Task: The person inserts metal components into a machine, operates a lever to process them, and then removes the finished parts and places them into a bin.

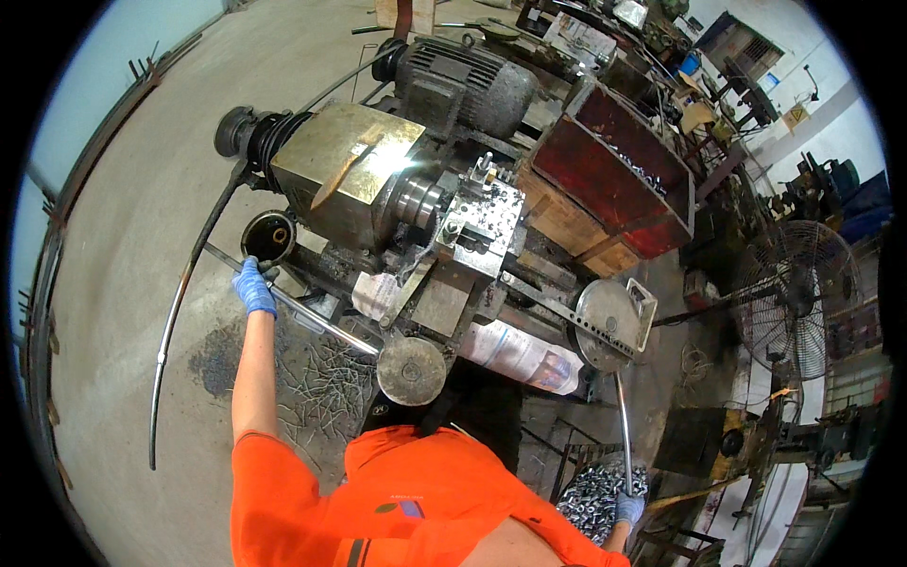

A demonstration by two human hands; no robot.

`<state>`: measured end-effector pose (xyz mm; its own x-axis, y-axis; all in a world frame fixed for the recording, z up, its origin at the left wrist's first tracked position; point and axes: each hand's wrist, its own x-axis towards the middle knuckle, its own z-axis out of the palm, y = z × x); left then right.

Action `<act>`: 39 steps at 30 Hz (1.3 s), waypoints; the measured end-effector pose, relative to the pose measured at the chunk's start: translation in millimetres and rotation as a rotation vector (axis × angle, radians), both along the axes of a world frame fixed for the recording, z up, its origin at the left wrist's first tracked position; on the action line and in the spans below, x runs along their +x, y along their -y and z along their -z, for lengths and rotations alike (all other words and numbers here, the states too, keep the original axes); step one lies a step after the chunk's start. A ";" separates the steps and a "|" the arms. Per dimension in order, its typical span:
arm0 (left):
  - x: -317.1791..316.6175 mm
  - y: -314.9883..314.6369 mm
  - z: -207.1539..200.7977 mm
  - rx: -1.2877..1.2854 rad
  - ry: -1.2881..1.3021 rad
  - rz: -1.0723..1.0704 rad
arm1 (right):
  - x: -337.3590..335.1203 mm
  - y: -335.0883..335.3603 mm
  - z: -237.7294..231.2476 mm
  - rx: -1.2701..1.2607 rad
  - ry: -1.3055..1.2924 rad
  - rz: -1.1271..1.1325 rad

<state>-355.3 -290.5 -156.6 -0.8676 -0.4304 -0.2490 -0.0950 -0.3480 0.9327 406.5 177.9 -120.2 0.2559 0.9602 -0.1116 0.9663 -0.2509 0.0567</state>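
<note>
A long metal bar [326, 326] is held by the left hand [253, 288], which is covered by a blue glove and closed around the bar near its upper end. The bar is slanted across the front of the machine, and its lower end is seen just beside a round metal disc [412, 371]. A dark round cup [269, 235] is placed just above this hand.

A thin steel lever [624, 430] is gripped by the right hand [628, 508], also gloved in blue; the lever is reached down from below a round grey plate [605, 317]. Many small metal pieces [581, 499] are heaped beside this hand.

On the machine, a wooden-handled tool [338, 180] is laid on a yellowish metal box [302, 156]. A metal block [484, 215], sprinkled with bits, is fixed to its right. Farther, a red bin [605, 156] is seen.
</note>
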 end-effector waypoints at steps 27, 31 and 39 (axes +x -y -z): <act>-3.7 3.3 5.1 0.021 0.023 -0.013 | -1.3 6.4 2.0 -0.020 0.006 0.013; -3.8 3.2 6.7 0.026 0.023 -0.009 | -20.0 14.9 -14.8 -0.064 -0.005 0.055; -3.7 3.3 6.1 0.044 0.020 -0.013 | -21.8 19.8 -20.6 -0.092 0.002 -0.018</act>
